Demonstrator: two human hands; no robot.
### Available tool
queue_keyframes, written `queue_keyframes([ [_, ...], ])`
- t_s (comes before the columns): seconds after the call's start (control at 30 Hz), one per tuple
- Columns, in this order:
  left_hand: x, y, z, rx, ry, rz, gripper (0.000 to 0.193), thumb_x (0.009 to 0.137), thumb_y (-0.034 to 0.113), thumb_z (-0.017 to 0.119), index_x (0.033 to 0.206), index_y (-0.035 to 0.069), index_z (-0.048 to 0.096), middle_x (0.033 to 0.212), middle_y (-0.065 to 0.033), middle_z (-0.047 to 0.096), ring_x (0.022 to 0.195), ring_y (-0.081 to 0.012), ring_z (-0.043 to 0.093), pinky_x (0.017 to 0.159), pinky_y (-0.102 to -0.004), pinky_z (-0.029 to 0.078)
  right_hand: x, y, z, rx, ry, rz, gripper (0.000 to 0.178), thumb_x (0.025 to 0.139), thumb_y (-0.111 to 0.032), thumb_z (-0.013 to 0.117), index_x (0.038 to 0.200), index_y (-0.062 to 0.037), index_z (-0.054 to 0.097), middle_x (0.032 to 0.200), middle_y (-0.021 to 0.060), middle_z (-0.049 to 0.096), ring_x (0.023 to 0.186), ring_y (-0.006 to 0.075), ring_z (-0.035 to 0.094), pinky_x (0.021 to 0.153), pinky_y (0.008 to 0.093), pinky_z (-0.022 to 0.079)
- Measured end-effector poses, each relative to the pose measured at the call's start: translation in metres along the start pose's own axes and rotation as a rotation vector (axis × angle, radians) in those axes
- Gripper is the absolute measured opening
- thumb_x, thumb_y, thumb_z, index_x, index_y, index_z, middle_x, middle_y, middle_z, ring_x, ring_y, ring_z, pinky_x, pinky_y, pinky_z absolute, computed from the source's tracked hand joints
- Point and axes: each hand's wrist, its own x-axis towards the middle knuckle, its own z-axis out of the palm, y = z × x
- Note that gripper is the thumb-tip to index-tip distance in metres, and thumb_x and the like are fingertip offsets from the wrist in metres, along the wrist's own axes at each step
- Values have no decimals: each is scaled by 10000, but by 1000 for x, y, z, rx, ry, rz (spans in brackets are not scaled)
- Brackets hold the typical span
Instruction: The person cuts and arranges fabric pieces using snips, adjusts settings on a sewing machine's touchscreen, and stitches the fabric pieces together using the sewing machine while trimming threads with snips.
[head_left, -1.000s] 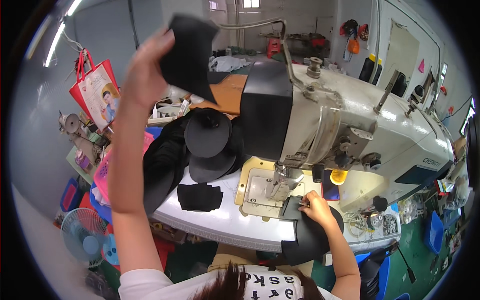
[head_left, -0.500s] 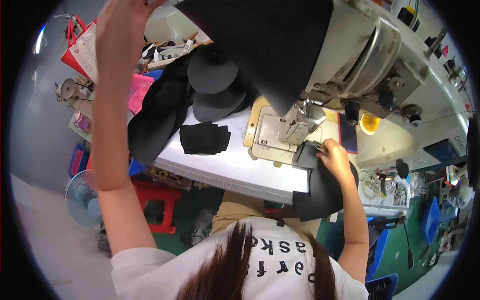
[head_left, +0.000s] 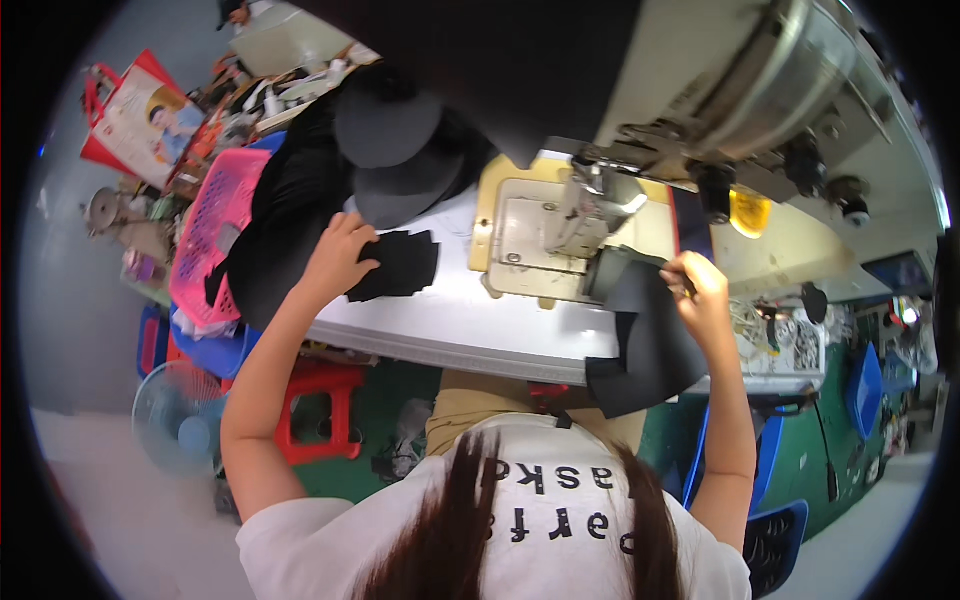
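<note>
My left hand (head_left: 340, 260) rests at the left end of a small stack of black fabric pieces (head_left: 405, 265), its thumb apart from the fingers. I see nothing lifted in it. My right hand (head_left: 702, 295) is closed beside a curved dark grey fabric piece (head_left: 650, 345), with the fingers curled round something small and dark that I cannot make out. That fabric piece lies right of the presser foot of the sewing machine (head_left: 575, 225) and hangs over the table's front edge.
Dark rounded panels (head_left: 390, 130) are heaped behind the stack. A pink basket (head_left: 205, 250) stands at the left, above a red stool (head_left: 325, 410) and near a fan (head_left: 180, 420). A large black shape (head_left: 500, 60) covers the upper middle. A parts tray (head_left: 800, 345) sits at the right.
My left hand has come down from high at the upper left to the small black stack. My right hand has shifted slightly right, off the dark fabric piece's upper edge.
</note>
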Motion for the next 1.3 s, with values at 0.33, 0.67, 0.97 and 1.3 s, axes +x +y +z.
queue_keyframes([
  [0.33,12,-1,-53,-570,-47,-328,208,661,-30,674,821,16,549,950,-87,609,929,-190,539,870,-315,408,28,-17,-21,224,-59,186,153,764,66,581,907,11,586,790,109,607,707,211,581,677,275,467],
  [0.67,114,136,-11,-1066,-326,-183,95,750,-4,670,840,-19,647,741,11,562,703,-65,520,635,-206,412,68,-29,5,48,-11,-88,107,807,-13,605,912,-22,617,811,103,628,734,237,596,684,307,466],
  [0.97,148,156,4,-1378,-374,-341,204,787,68,679,977,3,639,894,-24,640,768,-71,582,709,-220,464,67,-3,18,24,47,104,159,861,-155,594,983,-78,662,904,65,684,831,210,634,746,321,481],
  [1.3,146,164,-5,-1366,-298,-398,208,815,80,653,1005,1,627,898,-31,638,781,-86,593,725,-231,481,67,0,20,119,-38,180,139,803,-108,562,868,-8,490,780,157,464,730,290,468,683,346,401],
])
